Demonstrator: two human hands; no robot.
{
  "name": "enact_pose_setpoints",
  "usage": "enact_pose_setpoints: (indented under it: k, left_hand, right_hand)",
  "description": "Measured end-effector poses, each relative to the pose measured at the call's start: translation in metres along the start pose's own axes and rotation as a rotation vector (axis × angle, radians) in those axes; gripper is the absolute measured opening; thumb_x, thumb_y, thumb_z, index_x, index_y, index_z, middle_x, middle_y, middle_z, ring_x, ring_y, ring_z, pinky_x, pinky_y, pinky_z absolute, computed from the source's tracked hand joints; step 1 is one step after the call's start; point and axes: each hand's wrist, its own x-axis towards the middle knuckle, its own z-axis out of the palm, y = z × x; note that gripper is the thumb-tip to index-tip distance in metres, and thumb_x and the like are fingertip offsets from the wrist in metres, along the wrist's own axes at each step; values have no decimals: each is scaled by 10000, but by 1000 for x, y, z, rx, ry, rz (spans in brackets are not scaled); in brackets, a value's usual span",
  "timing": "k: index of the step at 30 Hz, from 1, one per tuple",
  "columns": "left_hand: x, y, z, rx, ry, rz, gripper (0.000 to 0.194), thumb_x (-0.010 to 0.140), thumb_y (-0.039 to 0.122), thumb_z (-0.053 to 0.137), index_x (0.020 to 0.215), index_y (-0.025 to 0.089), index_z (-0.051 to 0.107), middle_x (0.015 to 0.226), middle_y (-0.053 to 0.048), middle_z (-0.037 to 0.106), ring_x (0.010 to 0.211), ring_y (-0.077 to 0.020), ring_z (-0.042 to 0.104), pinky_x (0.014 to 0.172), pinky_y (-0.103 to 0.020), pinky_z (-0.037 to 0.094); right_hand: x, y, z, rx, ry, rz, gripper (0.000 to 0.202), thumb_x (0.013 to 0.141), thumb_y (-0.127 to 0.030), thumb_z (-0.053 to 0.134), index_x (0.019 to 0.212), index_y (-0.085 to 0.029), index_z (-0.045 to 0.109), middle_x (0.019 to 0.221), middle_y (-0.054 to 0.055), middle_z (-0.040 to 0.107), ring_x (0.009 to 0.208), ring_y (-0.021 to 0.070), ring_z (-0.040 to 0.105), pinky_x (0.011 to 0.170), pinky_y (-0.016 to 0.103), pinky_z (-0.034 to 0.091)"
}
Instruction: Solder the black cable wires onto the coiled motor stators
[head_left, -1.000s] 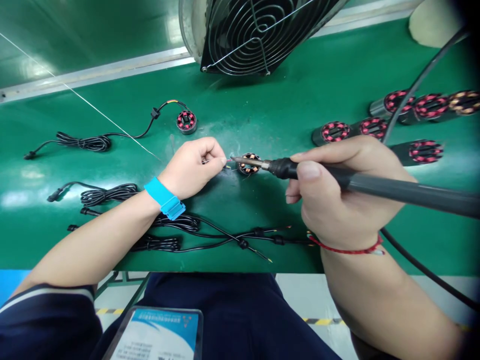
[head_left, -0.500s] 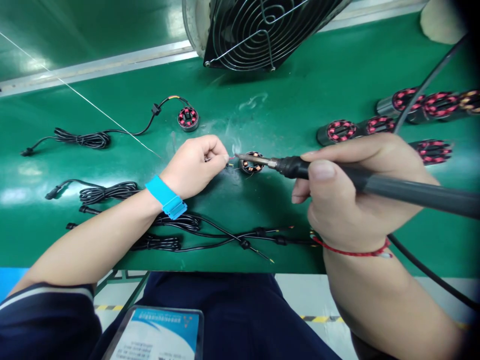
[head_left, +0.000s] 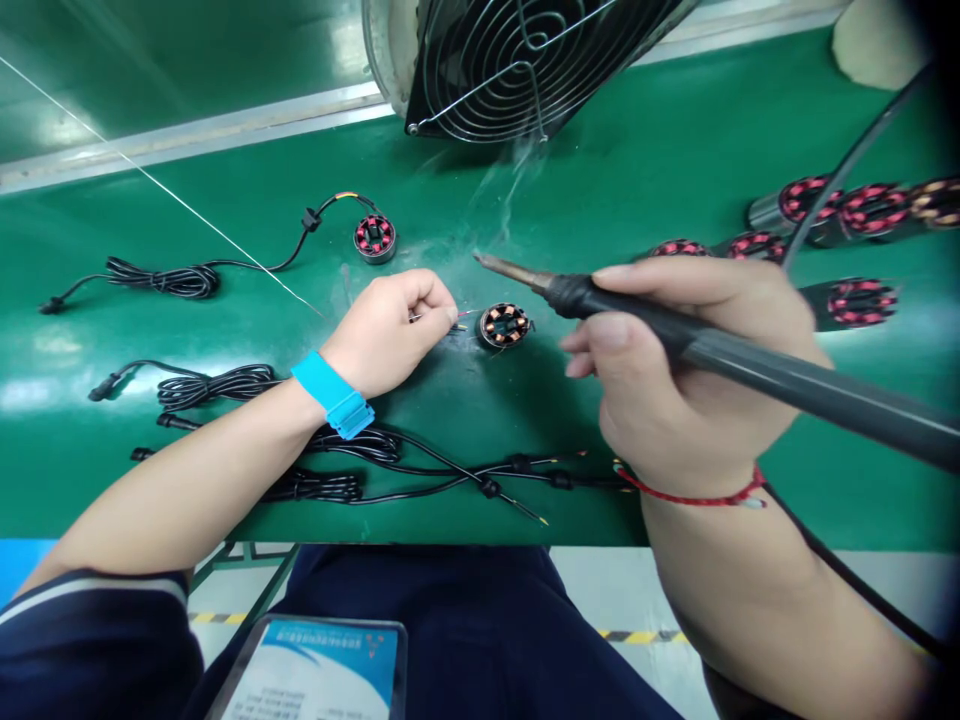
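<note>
Some wires (head_left: 463, 315) (likely soft and light) sit pinched in the left hand (head_left: 394, 335); the right hand (head_left: 667, 400) curls round the iron (head_left: 750, 364), best held behind its tip (head_left: 487, 263).

Pinching wire ends (head_left: 463, 314) in the left hand (head_left: 394, 325) just beside a copper-wound ring core (head_left: 492, 326) on the green table (head_left: 637, 180), while gripping a soldering iron (head_left: 720, 355) in the right hand (head_left: 697, 425) with its tip clear of them. Wearing a blue band (head_left: 333, 396) on the left wrist and a red cord (head_left: 690, 499) on the right. Facing a black fan (head_left: 517, 70), with faint smoke (head_left: 507, 212) near it, 6 wound cores (head_left: 874, 209) to the right and 3 black cables (head_left: 375, 446) along the near edge.
</note>
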Motion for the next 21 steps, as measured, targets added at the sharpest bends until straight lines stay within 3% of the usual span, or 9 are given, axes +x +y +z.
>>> enact_pose_setpoints:
  k: [3,6,11,15,21]
  left_hand:
    - [0,0,0,1,2,14,113,819,114,547,716,151,577,600,38,549,554,-69,468,534,-210,367]
    - [0,1,1,-6,4,20,115,813,107,545,711,153,573,599,39,547,555,-69,467,540,-213,366]
    - [1,1,1,-30,2,26,130,806,82,536,700,151,570,609,43,540,581,-75,468,569,-221,369]
    - [1,0,1,-33,1,37,140,806,77,538,688,149,557,601,52,512,576,-74,436,567,-227,348]
    - [2,-2,1,-13,-2,16,130,822,138,553,693,150,555,593,52,491,563,-78,408,540,-229,315]
  right_hand:
    - [2,-1,6,62,7,-28,366,916,-330,626,1278,-312,577,1229,28,674,1017,222,718,842,405,621]
    - [5,-4,13,139,-64,64,380,961,-326,549,1340,-341,520,1276,25,656,939,179,737,704,320,633]
    - [12,-5,19,-16,-152,-2,303,945,-243,539,1240,-306,565,1024,10,746,985,202,713,909,420,585]
    - [17,0,25,-48,-242,-15,409,879,-236,605,1277,-292,527,1120,43,726,1093,249,664,981,491,528]
    - [19,5,33,-5,-300,-5,432,865,-214,571,1287,-289,511,1082,33,735,1053,227,665,971,453,506]
